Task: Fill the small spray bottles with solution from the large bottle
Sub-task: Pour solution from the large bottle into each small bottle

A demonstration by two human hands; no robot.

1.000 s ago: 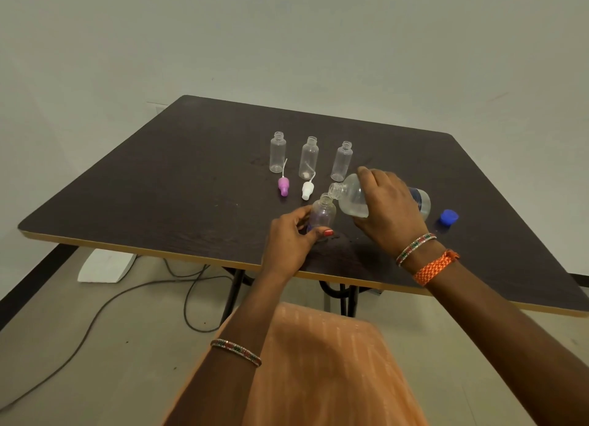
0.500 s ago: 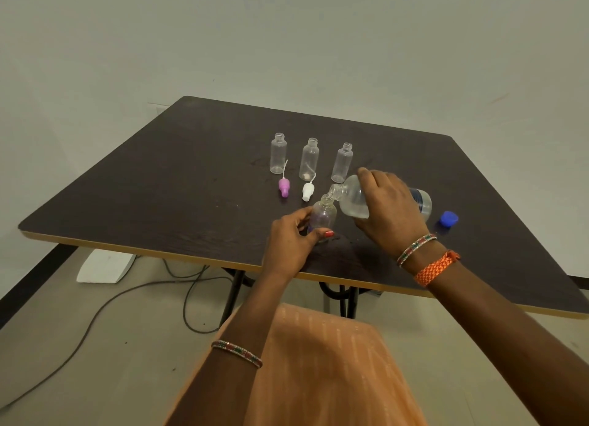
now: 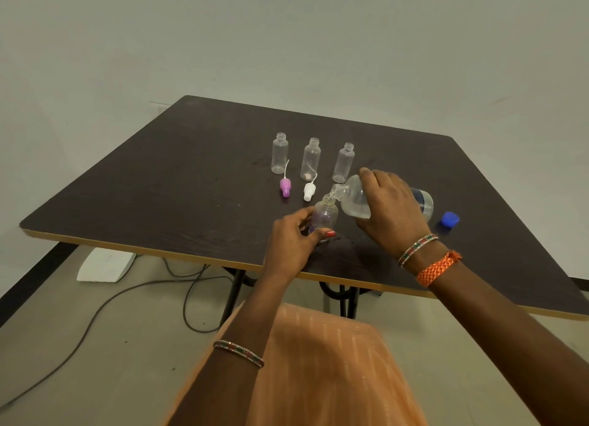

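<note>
My right hand (image 3: 390,205) grips the large clear bottle (image 3: 353,199), tipped on its side with its mouth over the neck of a small clear bottle (image 3: 324,213). My left hand (image 3: 291,245) holds that small bottle upright on the dark table (image 3: 178,183). Three more small uncapped bottles stand in a row behind: left (image 3: 279,153), middle (image 3: 310,159), right (image 3: 343,163). A purple spray cap (image 3: 285,187) and a white spray cap (image 3: 309,191) lie in front of them.
The large bottle's blue cap (image 3: 449,219) lies on the table to the right of my right hand. Below the table's near edge are black legs, a cable (image 3: 95,314) and a white block (image 3: 105,264) on the floor. My orange clothing fills the bottom.
Both hands and both bottles stay almost as they were; the large bottle's mouth remains over the small bottle's neck.
</note>
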